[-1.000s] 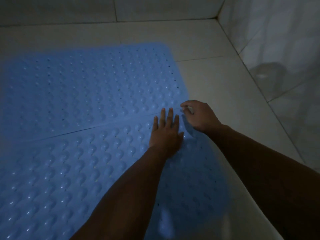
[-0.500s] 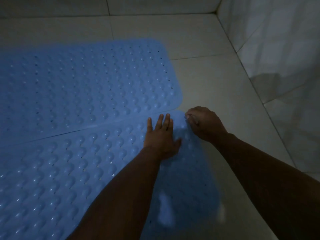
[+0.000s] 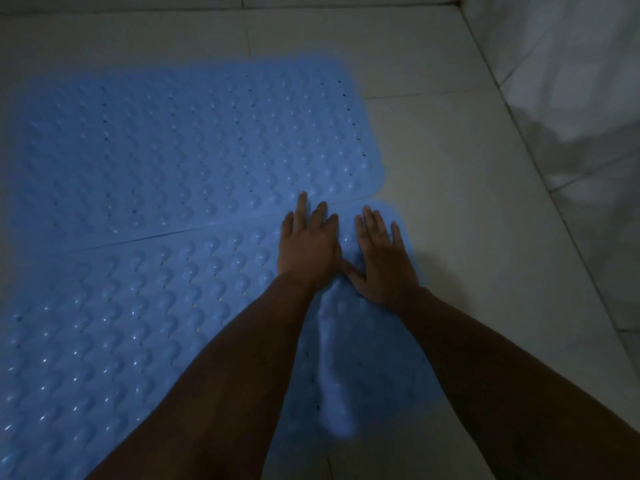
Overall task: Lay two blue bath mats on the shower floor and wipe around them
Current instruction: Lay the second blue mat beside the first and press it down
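Two blue bubble-textured bath mats lie side by side on the pale tiled shower floor. The far mat stretches across the upper left. The near mat fills the lower left, and their long edges meet along a thin seam. My left hand lies flat on the near mat's far right corner, fingers straight, fingertips at the seam. Just to its right, my right hand presses flat on the same corner with fingers spread. Both forearms hide part of the near mat.
A tiled wall rises on the right and meets the floor along a diagonal edge. Another wall runs along the top of the view. Bare floor tiles lie beyond and to the right of the mats. The light is dim.
My right hand was curled at the near mat's corner edge; it has opened and now lies flat on the mat. My left hand stayed flat. The near corner now lies closer to the far mat.
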